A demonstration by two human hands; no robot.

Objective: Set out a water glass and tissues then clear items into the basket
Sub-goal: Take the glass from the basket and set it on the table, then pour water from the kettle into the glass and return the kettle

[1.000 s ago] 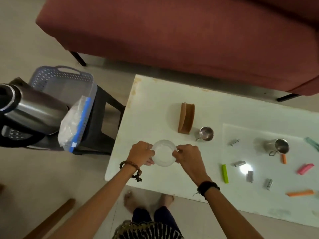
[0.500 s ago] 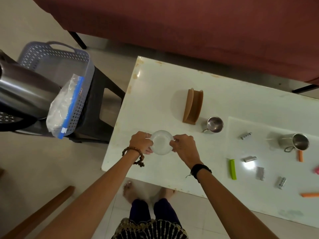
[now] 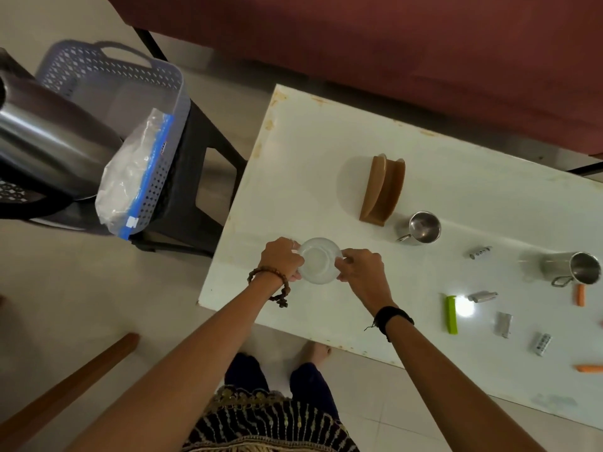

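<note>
A clear round saucer (image 3: 318, 261) sits near the left end of the white table (image 3: 310, 151). My left hand (image 3: 282, 259) grips its left rim and my right hand (image 3: 362, 272) pinches its right rim. Behind it stands an empty brown tissue holder (image 3: 382, 190), with a small steel cup (image 3: 422, 227) to its right. A grey basket (image 3: 130, 83) rests on a black stool (image 3: 199, 177) left of the table, with a plastic bag of tissues (image 3: 135, 177) hanging over its rim.
A steel kettle (image 3: 42, 145) fills the left edge beside the basket. On the right of the table lie a second steel mug (image 3: 572, 269), a green clip (image 3: 451, 314), several small silver clips and orange sticks. A dark red sofa (image 3: 391, 44) runs behind the table.
Both hands stay on the saucer's rim at the same spot on the table. The view has tilted down and shifted, so the table appears further right.
</note>
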